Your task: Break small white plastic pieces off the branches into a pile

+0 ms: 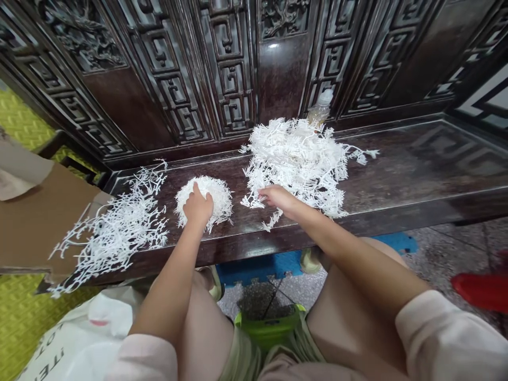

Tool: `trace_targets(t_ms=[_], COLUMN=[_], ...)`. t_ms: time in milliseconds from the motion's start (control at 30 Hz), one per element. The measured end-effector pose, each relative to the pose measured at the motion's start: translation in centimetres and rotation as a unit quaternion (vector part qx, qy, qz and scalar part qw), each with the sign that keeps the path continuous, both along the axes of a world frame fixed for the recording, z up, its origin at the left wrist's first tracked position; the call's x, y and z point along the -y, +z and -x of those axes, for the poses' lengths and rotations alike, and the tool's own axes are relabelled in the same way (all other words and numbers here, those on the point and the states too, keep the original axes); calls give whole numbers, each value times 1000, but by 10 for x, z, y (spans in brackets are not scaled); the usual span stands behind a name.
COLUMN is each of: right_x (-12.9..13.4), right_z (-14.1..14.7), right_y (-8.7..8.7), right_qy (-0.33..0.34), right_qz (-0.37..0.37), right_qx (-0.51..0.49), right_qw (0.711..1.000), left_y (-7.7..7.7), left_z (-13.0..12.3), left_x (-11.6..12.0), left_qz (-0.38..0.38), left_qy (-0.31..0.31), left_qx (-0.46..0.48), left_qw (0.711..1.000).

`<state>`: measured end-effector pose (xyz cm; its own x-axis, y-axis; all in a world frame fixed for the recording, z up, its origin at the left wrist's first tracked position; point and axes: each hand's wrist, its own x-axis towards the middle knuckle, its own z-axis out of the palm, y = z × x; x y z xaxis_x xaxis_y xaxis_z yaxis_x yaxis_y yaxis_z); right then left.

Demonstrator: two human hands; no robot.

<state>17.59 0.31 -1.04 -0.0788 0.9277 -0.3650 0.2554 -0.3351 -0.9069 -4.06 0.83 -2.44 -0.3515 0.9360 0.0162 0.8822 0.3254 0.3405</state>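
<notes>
A round heap of small white sprigs (220, 198) lies on the dark wooden bench. My left hand (198, 205) rests on it, index finger stretched out and thumb apart, holding nothing visible. To the right is a larger pile of white branched plastic pieces (297, 153). At its lower left edge my right hand (278, 197) has its fingers pinched together on a white branched piece (254, 201). One loose sprig (272, 219) lies just below that hand. Bare white stems (127, 227) form a tangled pile at the bench's left end.
The dark wooden bench (397, 185) has a carved back behind the piles. A clear bottle with a white cap (320, 108) stands behind the large pile. Brown cardboard (47, 217) is at the left, above a white bag (87, 333). A green stool (270, 328) is between the legs.
</notes>
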Motion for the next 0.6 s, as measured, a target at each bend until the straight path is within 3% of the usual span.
trace_targets(t_ms=[67,133,200,267,333,467,600], right_x=[1,4,7,10,11,11,11], right_z=[0,0,0,1,1,3,4], right_y=[2,6,10,14,16,16,15], right_qy=[7,15,22,31,34,16,20], right_qz=[-16,-29,-45,-68,-91,-113,-123], right_qx=[12,28,52,83,107,127,130], right_qw=[1000,999,997,994,989,985,984], left_y=[2,5,11,19,26,30,21], left_z=[-14,-27,-38,-49,-58,-71,-75], left_x=[3,6,12,21,33,49,45], left_qz=[-31,-73,-85,-66,-57,-81,-41], left_qy=[10,-7,-66,-155,-224,-243,-251], left_qx=[-39,-17,95,222,275,214,154], left_qw=[999,997,990,960,933,943,955])
